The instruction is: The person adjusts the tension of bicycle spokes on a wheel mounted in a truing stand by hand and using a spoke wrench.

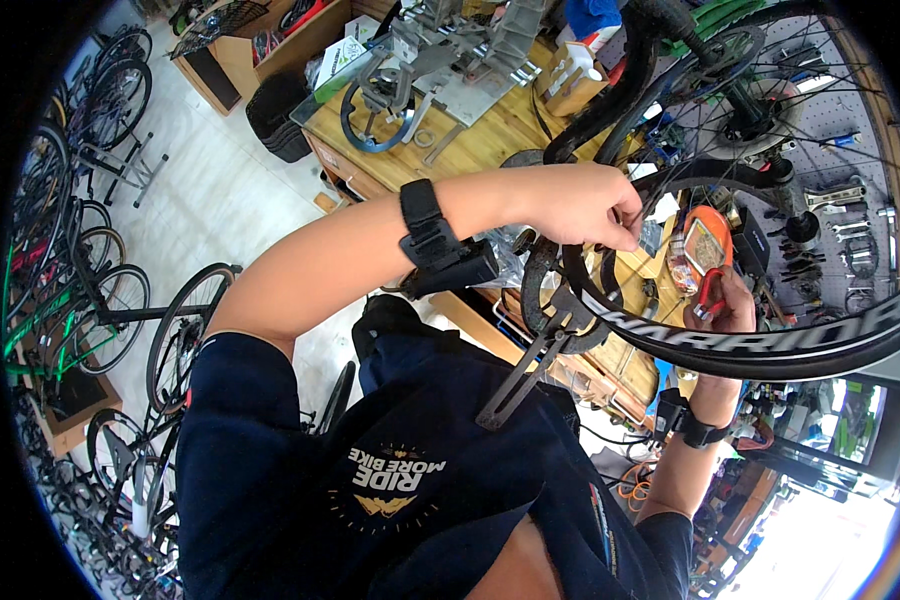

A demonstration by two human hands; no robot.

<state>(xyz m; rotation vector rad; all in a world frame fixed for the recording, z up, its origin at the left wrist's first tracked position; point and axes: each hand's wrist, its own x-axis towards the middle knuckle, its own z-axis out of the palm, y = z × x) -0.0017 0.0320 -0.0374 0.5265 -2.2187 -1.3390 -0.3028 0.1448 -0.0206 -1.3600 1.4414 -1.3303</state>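
A bicycle wheel with a black rim (770, 345) bearing white lettering is mounted in a dark truing stand (560, 310) at the bench edge. My left hand (590, 208) reaches in from the left, its thumb and forefinger pinched at a thin spoke on the wheel's near left side. Inside the rim's lower part, my right hand (735, 300) is closed on a small red spoke wrench (709, 293), held close to the rim. The rim passes in front of my right wrist, and the exact contact of the wrench is hidden.
The wooden workbench (460, 160) holds a metal fixture (470, 60), a blue ring (378, 115) and an orange round container (705, 240). Tools hang on a pegboard (860, 160) behind the wheel. Many bicycles (110, 270) stand along the left. A black bin (278, 115) sits beside the bench.
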